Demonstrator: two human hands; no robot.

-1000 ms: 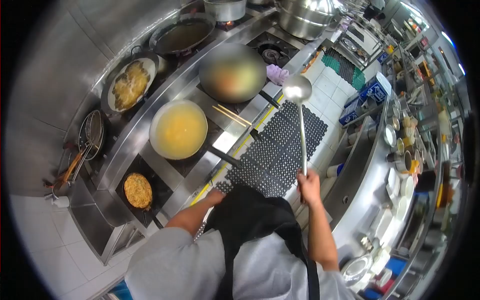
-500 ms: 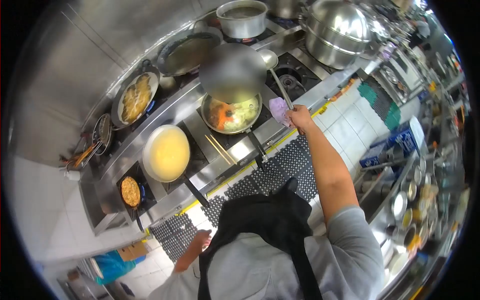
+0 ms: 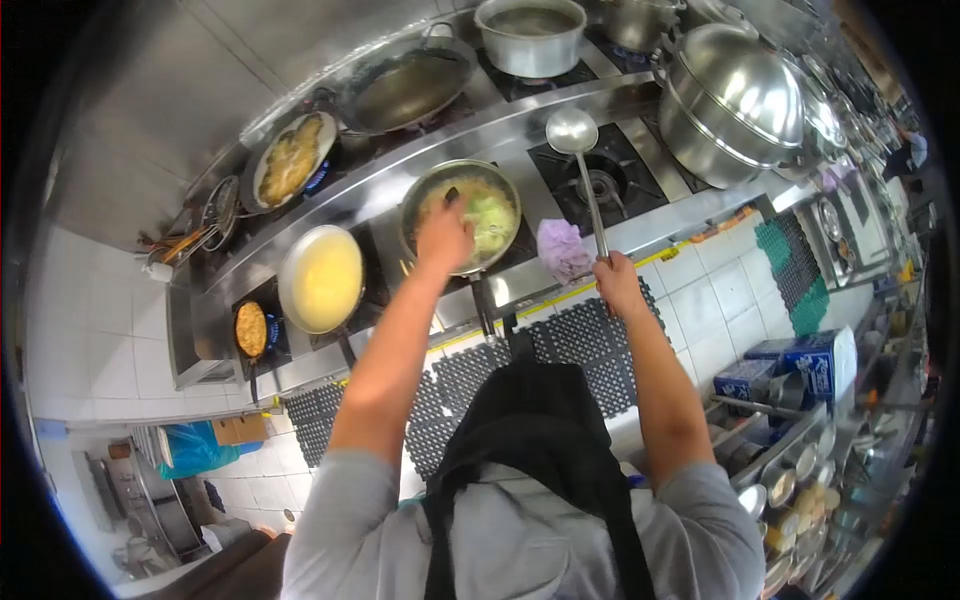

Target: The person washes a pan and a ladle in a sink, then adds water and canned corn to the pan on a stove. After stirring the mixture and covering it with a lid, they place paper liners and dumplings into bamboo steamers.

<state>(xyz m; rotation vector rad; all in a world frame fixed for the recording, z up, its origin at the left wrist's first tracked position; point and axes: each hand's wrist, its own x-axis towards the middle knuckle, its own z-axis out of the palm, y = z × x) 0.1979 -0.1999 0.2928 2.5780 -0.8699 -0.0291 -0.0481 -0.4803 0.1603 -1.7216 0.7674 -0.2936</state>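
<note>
My left hand (image 3: 446,238) reaches over a round frying pan (image 3: 409,205) on the middle front burner. Its fingers are closed on a small dark knob (image 3: 452,194), which looks like a lid's knob. Pale green vegetables (image 3: 490,215) show in the pan, partly behind my hand. My right hand (image 3: 620,284) grips the handle end of a long metal ladle (image 3: 573,131), whose bowl rests over the free burner's grate. A crumpled purple cloth (image 3: 563,248) lies just left of the ladle handle. Chopsticks (image 3: 405,267) are mostly hidden by my left forearm.
A white pan of yellow liquid (image 3: 325,280) and a small pan of browned food (image 3: 250,330) stand to the left. Behind are a pan of frying food (image 3: 292,162), a dark wok (image 3: 410,92) and a pot (image 3: 530,38). A large steamer (image 3: 730,110) stands right.
My left hand has come up from beside my body to the middle pan and closed on the dark knob. My right hand still holds the ladle. The camera view has shifted.
</note>
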